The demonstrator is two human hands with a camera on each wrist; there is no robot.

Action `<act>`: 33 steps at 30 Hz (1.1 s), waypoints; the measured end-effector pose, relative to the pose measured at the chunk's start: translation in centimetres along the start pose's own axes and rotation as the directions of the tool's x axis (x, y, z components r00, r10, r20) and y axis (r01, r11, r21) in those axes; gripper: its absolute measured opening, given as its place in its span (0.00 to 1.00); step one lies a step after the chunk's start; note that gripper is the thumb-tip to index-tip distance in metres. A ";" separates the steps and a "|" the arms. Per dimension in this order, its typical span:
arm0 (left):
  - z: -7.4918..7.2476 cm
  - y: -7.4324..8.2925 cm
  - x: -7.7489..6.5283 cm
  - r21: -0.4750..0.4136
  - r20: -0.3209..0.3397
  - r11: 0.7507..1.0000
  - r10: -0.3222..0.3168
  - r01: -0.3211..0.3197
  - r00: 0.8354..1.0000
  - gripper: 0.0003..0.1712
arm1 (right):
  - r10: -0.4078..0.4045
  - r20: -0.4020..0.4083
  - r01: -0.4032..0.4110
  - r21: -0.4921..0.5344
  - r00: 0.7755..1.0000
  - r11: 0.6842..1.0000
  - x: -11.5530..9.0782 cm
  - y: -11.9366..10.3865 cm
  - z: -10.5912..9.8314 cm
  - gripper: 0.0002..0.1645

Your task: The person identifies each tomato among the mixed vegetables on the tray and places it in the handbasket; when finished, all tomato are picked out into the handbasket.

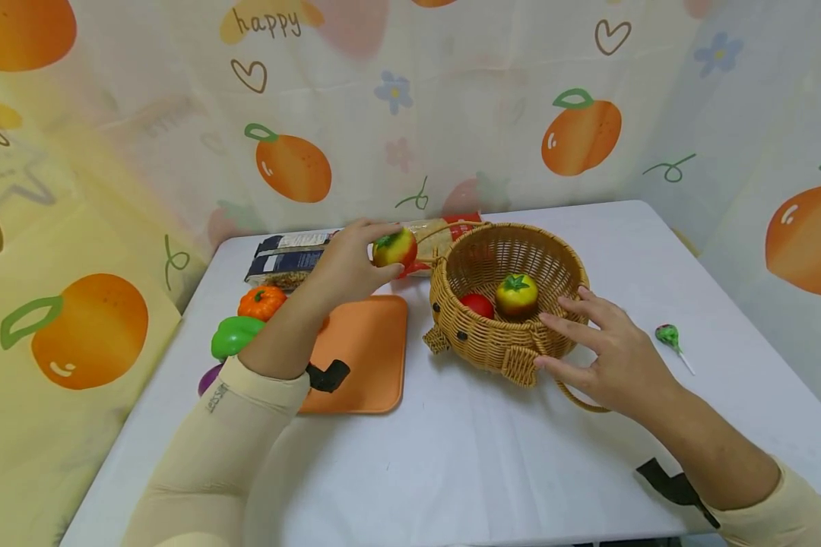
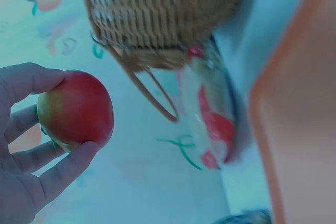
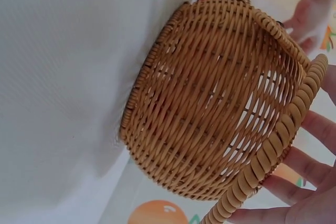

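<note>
My left hand (image 1: 347,267) holds a round red-and-yellow toy fruit (image 1: 398,248) with a green top, raised just left of the wicker basket (image 1: 482,346). In the left wrist view, thumb and fingers pinch the fruit (image 2: 86,109) from opposite sides. Inside the basket lie a yellow and dark-red fruit (image 1: 517,295) with a green leafy top and a smaller red one (image 1: 477,305). At the basket's right side is my right hand (image 1: 619,361), fingers spread and fairly straight, fingertips at the rim. The right wrist view shows those fingers beside the basket's twisted handle (image 3: 269,149).
An orange tray (image 1: 369,357) lies left of the basket. Along its left are an orange pumpkin (image 1: 263,302), a green pepper (image 1: 236,336) and a partly hidden purple item (image 1: 209,378). Packaged bags (image 1: 283,258) stand behind. A lollipop (image 1: 667,336) lies at right.
</note>
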State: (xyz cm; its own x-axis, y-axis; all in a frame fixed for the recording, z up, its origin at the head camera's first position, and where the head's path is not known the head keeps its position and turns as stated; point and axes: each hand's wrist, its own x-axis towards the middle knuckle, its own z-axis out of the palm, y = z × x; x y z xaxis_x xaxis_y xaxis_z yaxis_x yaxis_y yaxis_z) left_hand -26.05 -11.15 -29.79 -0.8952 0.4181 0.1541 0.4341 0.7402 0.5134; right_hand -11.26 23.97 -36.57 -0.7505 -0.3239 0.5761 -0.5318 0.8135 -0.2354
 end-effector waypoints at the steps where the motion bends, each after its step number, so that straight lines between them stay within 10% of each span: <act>1: 0.0 0.6 0.1 -0.008 0.005 1.000 0.011 -0.011 1.000 0.34 | 0.003 0.005 -0.003 -0.002 1.000 1.000 0.0 0.0 0.0 0.38; 15: 2.9 7.5 0.9 0.026 0.119 0.988 0.147 -0.152 0.982 0.36 | 0.016 0.004 -0.016 -0.001 1.000 1.000 -0.2 0.0 -0.1 0.35; 33: 6.9 8.9 1.8 0.137 0.259 0.968 0.170 -0.210 0.951 0.36 | -0.020 -0.032 0.020 0.013 0.999 1.000 -0.2 0.3 0.3 0.46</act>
State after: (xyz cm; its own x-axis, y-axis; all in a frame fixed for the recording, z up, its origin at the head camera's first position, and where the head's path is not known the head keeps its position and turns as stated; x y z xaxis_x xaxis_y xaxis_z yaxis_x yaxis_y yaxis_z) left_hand -23.08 -0.16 -30.74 -0.7515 0.6595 0.0150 0.6221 0.7010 0.3488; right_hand -11.35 24.09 -37.03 -0.7270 -0.3242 0.6053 -0.5517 0.8007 -0.2336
